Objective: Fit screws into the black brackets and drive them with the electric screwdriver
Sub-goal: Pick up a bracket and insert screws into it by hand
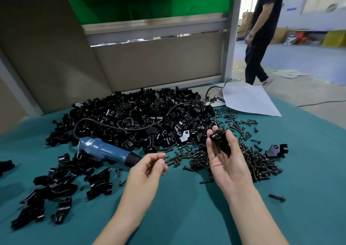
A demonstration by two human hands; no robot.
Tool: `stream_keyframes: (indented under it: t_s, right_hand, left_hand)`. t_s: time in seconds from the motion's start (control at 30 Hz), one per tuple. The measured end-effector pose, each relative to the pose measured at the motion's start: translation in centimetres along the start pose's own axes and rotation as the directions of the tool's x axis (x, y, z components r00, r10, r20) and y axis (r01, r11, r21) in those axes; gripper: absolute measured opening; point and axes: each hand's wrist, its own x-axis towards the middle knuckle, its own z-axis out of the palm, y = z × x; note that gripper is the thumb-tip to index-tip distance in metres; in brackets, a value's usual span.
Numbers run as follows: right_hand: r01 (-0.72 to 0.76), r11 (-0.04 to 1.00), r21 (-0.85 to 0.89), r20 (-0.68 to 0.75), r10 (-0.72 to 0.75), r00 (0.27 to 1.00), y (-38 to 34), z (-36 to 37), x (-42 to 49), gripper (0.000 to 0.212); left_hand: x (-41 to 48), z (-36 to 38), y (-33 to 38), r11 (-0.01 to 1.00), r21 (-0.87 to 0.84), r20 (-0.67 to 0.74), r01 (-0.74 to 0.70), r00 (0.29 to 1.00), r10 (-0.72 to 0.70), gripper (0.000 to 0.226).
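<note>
We work at a counter [187,222] covered in teal cloth. Beyond both hands lies the big heap of brackets [131,117], black and tangled, with the cord of the screwdriver running across it. Farther off, beyond our right hand, a white sheet of paper [249,100] lies at the counter's far edge. To the left of our left hand sits a smaller group of brackets [56,188]. The blue screwdriver [108,151] lies on the cloth just left of our left hand, its black nose pointing toward the fingers. A pile of screws [258,164] spreads under and to the right of our right hand. Our right hand [224,162] is turned palm up, fingers loosely curled round one bracket [221,141]. Our left hand [148,169] is half closed, and its thumb and forefinger pinch a single screw [165,156], held near the right hand but apart from it.
</note>
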Motion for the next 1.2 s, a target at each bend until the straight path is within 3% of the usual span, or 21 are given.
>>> stream_keyframes:
  t_s: [0.13,0.2,0.27,0.33,0.37,0.47,0.57,0.67,0.87,1.13,1.2]
  right_hand:
    - [-0.012,1.0,-0.003,0.007,0.012,1.0,0.3,-0.1,0.0,0.021]
    - [-0.008,1.0,-0.003,0.011,0.008,1.0,0.3,-0.2,0.0,0.03]
    - [-0.002,1.0,-0.006,0.012,0.002,1.0,0.3,-0.3,0.0,0.032]
    - [0.001,1.0,-0.007,0.011,0.0,1.0,0.2,-0.3,0.1,0.031]
    - [0.001,1.0,-0.007,0.011,-0.001,1.0,0.2,-0.3,0.1,0.03]
    - [0.008,1.0,-0.028,0.017,-0.007,1.0,0.3,-0.3,0.2,0.025]
    - [0.01,0.999,-0.054,0.013,-0.009,1.0,0.3,-0.3,0.1,0.019]
    - [0.009,1.0,-0.025,0.006,-0.009,1.0,0.1,-0.3,0.0,0.017]
    - [0.008,0.998,-0.057,0.022,-0.007,1.0,0.3,-0.2,0.2,0.021]
    - [0.003,0.995,-0.102,0.037,0.0,0.999,0.5,-0.1,0.0,0.022]
    - [0.005,0.993,-0.118,0.043,0.0,0.999,0.5,-0.2,0.0,0.022]
  left_hand:
    - [-0.4,0.0,-0.1,0.9,-0.375,0.026,0.221,0.973,-0.228,0.014]
    - [-0.1,0.1,-0.1,0.844,-0.463,0.053,0.272,0.958,-0.28,0.013]
    - [-0.3,0.3,-0.4,0.91,-0.344,0.046,0.232,0.972,-0.231,0.014]
    - [-0.6,0.4,-1.1,0.997,-0.016,0.016,0.079,0.997,-0.079,0.017]
    - [-0.7,0.5,-1.2,0.99,0.138,0.027,-0.005,1.0,0.001,0.018]
    - [0.3,1.3,-0.6,0.886,0.428,0.122,-0.18,0.983,0.14,0.018]
    - [2.0,2.4,0.1,0.7,0.654,0.175,-0.286,0.958,0.228,0.037]
    - [2.0,2.7,0.2,0.655,0.691,0.162,-0.304,0.949,0.269,0.039]
    - [-0.7,2.9,-1.8,0.495,0.746,0.38,-0.445,0.895,0.233,0.039]
    - [-0.5,3.1,-1.8,0.587,0.687,0.334,-0.429,0.903,0.269,0.012]
    - [-0.9,2.7,-1.9,0.669,0.612,0.319,-0.422,0.906,0.279,0.011]
